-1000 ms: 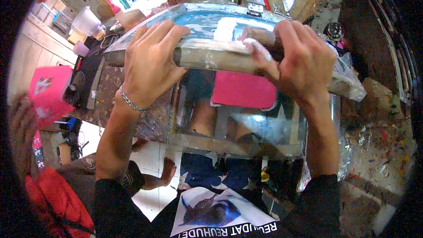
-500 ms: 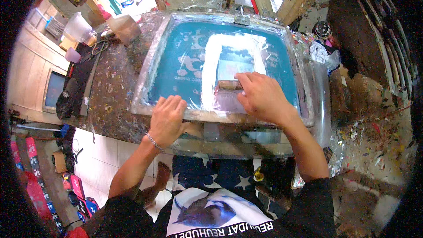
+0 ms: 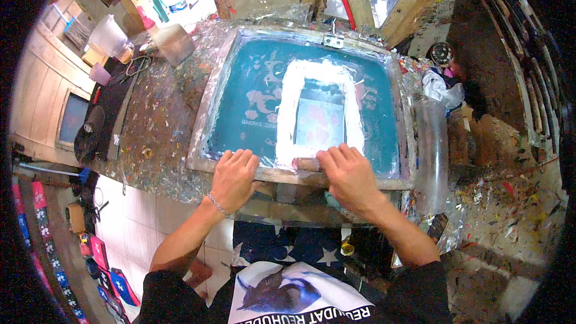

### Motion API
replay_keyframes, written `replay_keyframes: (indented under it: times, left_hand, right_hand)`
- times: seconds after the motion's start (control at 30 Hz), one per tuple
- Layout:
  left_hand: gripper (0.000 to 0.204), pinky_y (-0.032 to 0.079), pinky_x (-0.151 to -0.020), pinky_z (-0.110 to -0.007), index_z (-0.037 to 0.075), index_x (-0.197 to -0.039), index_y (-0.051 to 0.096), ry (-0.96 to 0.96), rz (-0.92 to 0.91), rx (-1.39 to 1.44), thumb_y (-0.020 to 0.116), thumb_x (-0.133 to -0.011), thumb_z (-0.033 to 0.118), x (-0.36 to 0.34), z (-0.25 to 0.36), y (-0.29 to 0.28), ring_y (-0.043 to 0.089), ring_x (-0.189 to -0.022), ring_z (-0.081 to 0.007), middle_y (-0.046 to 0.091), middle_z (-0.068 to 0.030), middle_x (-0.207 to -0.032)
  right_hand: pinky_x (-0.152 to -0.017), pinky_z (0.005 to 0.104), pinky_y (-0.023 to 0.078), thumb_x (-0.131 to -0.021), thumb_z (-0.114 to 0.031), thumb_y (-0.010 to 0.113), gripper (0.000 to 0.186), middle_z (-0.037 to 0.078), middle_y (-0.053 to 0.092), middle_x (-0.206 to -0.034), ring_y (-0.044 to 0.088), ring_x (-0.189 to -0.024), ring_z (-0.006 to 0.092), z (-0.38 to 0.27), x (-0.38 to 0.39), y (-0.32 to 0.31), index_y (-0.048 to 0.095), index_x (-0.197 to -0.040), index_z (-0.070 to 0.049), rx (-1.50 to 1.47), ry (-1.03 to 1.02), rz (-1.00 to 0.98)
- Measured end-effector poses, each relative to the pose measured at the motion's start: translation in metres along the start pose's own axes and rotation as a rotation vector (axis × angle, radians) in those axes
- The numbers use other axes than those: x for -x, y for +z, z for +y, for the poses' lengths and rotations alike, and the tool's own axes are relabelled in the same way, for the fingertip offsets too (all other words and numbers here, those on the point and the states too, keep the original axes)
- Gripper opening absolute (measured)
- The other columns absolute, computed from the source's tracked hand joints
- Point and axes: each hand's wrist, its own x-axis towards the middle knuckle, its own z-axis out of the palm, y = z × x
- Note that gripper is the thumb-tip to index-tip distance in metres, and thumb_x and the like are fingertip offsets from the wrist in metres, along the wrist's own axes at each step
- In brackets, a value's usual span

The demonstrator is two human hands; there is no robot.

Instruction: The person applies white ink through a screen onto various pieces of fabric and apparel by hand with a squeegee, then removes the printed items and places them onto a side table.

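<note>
A wooden-edged printing screen (image 3: 384,183) lies on the worktable, its mesh (image 3: 240,135) teal with pale shapes. A thick white ink border (image 3: 288,108) surrounds a lighter rectangular window (image 3: 319,120) in the middle. My left hand (image 3: 234,175) is closed over the frame's near rail, left of the ink. In my right hand (image 3: 351,180) is a small wooden squeegee (image 3: 308,164), held by its right end at the near side of the ink border. The blade side of the squeegee is hidden.
The paint-spattered table (image 3: 159,120) extends to the left. A cloudy plastic container (image 3: 174,44) and a clear jug (image 3: 109,36) stand at the back left. A metal hinge clamp (image 3: 333,41) sits at the screen's far edge. Crumpled white plastic (image 3: 441,87) lies at the right.
My right hand has drawn the squeegee toward me, from inside the window to the near rail. My left hand stays on the frame. The view has shifted slightly.
</note>
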Motion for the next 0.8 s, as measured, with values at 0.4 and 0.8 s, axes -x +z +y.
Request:
replay_keyframes:
  times: [0.4, 0.8]
  left_hand:
    - [0.048, 0.043, -0.085, -0.041, 0.006, -0.097, 0.059, -0.021, -0.096, -0.060, 0.088, -0.066, 0.027, 0.003, -0.010, 0.027, 0.059, -0.098, -0.0269, 0.060, -0.0086, -0.098]
    - [0.048, 0.043, -0.082, -0.041, 0.006, -0.097, 0.057, -0.010, -0.123, 0.017, 0.088, -0.064, 0.023, 0.002, -0.011, 0.028, 0.059, -0.096, -0.0287, 0.059, -0.0099, -0.096]
  right_hand:
    - [-0.081, 0.0483, 0.054, -0.079, -0.005, 0.060, 0.020, 0.019, 0.071, -0.095, 0.068, -0.096, 0.0381, 0.116, -0.124, 0.014, 0.064, -0.098, -0.006, -0.107, 0.181, 0.057]
    - [-0.073, 0.0402, 0.056, -0.079, -0.013, 0.065, 0.024, 0.010, 0.066, -0.092, 0.064, -0.089, 0.0300, 0.033, -0.028, 0.050, 0.062, -0.102, -0.007, 0.089, 0.046, 0.072]
